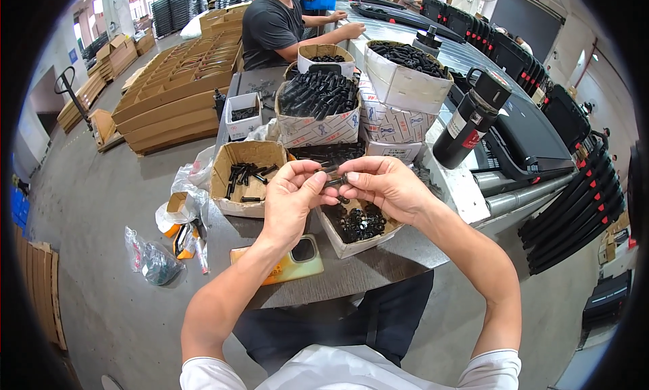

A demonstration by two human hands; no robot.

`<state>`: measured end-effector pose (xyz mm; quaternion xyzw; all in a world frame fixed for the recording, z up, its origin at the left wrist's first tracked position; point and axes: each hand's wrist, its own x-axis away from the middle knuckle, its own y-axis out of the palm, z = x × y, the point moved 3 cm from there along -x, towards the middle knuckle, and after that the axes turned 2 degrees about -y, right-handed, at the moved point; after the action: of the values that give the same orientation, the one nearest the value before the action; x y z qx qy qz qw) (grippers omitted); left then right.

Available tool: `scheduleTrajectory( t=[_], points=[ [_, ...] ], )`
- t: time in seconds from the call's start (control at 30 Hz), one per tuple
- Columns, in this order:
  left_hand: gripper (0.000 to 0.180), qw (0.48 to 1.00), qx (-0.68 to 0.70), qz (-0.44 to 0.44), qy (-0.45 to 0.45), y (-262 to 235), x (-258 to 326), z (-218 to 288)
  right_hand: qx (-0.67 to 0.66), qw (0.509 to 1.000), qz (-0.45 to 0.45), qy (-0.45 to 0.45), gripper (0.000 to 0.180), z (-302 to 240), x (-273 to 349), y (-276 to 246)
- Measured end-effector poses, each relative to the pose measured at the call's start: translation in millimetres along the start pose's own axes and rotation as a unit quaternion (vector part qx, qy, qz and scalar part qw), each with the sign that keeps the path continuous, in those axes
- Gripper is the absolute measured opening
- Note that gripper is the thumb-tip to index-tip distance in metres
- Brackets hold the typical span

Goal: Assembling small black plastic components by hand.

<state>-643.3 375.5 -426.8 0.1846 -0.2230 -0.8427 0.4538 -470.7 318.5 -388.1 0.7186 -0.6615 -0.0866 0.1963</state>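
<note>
Above the worktable [365,272], my left hand [296,195] and my right hand [384,187] meet fingertip to fingertip. A small black bolt [334,182] is pinched between them, and a second dark piece shows just above it, too small to name. Just under my right hand stands a cardboard box [336,241] of small shiny black round parts [362,222], perhaps nuts or washers. Beyond my left hand is an open cardboard box [223,163] with loose black bolts [245,177]. A phone in a yellow-green case [292,271] lies under my left wrist.
Boxes heaped with black bolts [319,92] are stacked behind my hands. A black bottle [466,130] stands to the right, beside a roller conveyor [517,197]. A co-worker in a dark shirt [270,28] sits across. Plastic bags [159,258] lie on the floor at left.
</note>
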Motion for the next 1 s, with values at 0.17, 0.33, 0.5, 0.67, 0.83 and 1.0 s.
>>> scheduleTrajectory(
  t=[0.17,0.33,0.5,0.67,0.83,1.0],
  points=[
    [0.016,1.0,0.01,0.002,0.014,-1,1,-2,-0.012,1.0,-0.006,-0.006,0.02,3,0,2],
    [0.017,0.999,0.047,0.007,-0.007,-4,0,-3,-0.034,0.999,-0.009,-0.02,0.018,3,1,0],
    [0.018,0.998,0.062,0.013,-0.029,-5,1,-4,-0.016,0.999,0.011,-0.029,0.019,-1,0,1],
    [0.019,0.999,0.027,-0.001,-0.021,-3,2,-1,0.023,0.998,0.012,-0.065,0.02,-3,-6,-4],
    [0.019,0.999,0.001,-0.016,-0.04,0,5,0,0.04,0.996,0.002,-0.079,0.021,-3,-10,1],
    [0.018,0.999,0.001,-0.025,-0.043,-2,4,1,0.082,0.994,-0.01,-0.071,0.02,-11,-12,7]
  ],
)
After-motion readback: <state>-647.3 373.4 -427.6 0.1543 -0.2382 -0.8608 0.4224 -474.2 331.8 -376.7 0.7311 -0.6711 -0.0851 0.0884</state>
